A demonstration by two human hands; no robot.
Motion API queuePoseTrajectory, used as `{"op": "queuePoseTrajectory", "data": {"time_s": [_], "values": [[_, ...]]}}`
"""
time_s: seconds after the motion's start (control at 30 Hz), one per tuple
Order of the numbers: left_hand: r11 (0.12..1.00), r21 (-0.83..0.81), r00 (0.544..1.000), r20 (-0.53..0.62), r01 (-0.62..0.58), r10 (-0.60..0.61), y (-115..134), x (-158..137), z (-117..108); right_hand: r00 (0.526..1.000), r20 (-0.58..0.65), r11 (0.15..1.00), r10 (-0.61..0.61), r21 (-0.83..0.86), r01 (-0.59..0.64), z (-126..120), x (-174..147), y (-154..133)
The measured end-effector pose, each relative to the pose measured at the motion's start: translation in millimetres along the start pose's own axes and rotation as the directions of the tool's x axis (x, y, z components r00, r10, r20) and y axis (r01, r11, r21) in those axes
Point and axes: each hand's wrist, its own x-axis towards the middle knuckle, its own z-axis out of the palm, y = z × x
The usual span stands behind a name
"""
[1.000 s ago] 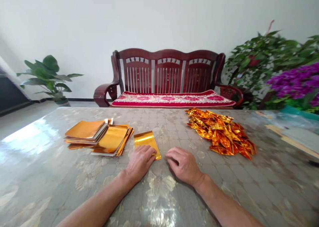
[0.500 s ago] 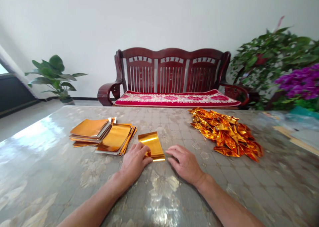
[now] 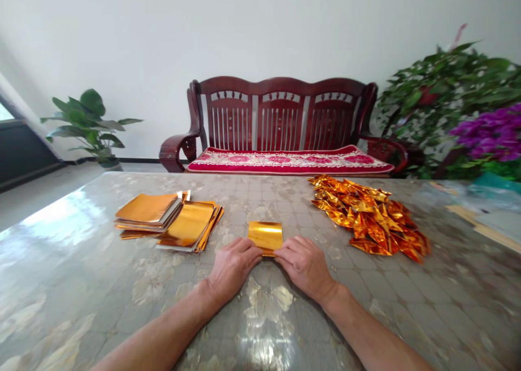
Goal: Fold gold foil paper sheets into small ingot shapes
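A shiny sheet of gold foil paper lies on the table in front of me, its near edge between my two hands. My left hand pinches the near left corner, thumb and fingers together. At the near right corner my right hand grips the sheet the same way. Left of the hands are two overlapping stacks of gold foil paper, the farther one set more to the left. A heap of folded gold foil pieces lies to the right.
The table has a glossy, flower-patterned cover. Clear plastic and flat boards lie at its right edge. Behind it stands a dark red wooden bench with a red-and-white cushion. Potted plants stand at both sides.
The foil sheet has moved a little right and now lies straight instead of tilted. My right hand has come in from beside it and taken hold; my left hand has shifted right.
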Motion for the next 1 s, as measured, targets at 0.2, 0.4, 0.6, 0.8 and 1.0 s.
{"op": "queuePoseTrajectory", "data": {"time_s": [0.2,0.4,0.6,0.8,1.0], "values": [[0.997,-0.064,0.996,0.080,0.047,-0.042,-9.6,-2.7,-0.3,0.997,0.080,1.000,0.006,0.008,-0.007,-1.5,-4.8,-0.3],[0.983,-0.141,0.990,0.101,0.116,-0.103,-11.8,-1.9,-1.4,0.995,0.101,1.000,-0.004,0.014,0.003,-2.0,-5.0,-1.5],[0.944,-0.191,0.959,0.147,0.269,-0.243,-15.3,1.9,-3.9,0.982,0.149,0.991,0.112,0.050,-0.121,-1.5,-0.6,-3.7],[0.929,-0.080,0.927,0.144,0.360,-0.347,-15.3,5.2,-5.0,0.946,0.228,0.970,0.229,0.034,-0.243,-3.0,4.4,-4.8],[0.904,-0.022,0.895,0.157,0.427,-0.418,-14.4,8.3,-7.3,0.903,0.253,0.935,0.348,-0.025,-0.353,-3.3,6.7,-5.6]]}}
